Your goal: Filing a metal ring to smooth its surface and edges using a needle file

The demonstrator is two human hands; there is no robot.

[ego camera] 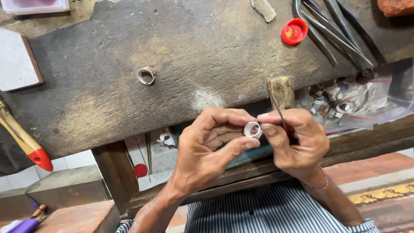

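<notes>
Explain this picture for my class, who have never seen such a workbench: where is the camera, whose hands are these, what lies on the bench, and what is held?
The camera sits on the worker's head and looks down, so both hands are the worker's own. The left hand and right hand pinch a small silver ring between their fingers. The right hand also holds a thin metal tool. On the worn dark bench lie a second ring, a red cap, long metal tongs and, at right, a bag of metal scraps.
</notes>
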